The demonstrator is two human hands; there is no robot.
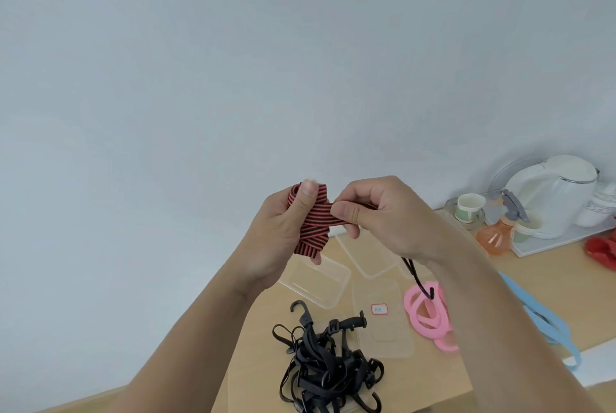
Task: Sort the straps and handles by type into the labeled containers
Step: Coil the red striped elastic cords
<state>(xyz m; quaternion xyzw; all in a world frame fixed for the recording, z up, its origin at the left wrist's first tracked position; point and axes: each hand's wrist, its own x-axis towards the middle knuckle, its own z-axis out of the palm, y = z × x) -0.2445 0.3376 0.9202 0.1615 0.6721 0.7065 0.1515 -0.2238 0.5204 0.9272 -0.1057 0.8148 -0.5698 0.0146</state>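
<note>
Strap pile [326, 369] is set at table [550, 274] front, w/ containers [321, 282] just behind; rings [426, 312] are laid R of them; kettle [553, 192] is kept on tray [550, 244], back-R.

Raised left hand [283, 232] and right hand [386, 216] grip the strap [315, 227].

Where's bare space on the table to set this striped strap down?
For the striped strap: bare table between the blue strap and the tray, and a strip left of the black pile. Crowded in the middle: clear containers and pink rings.
</note>
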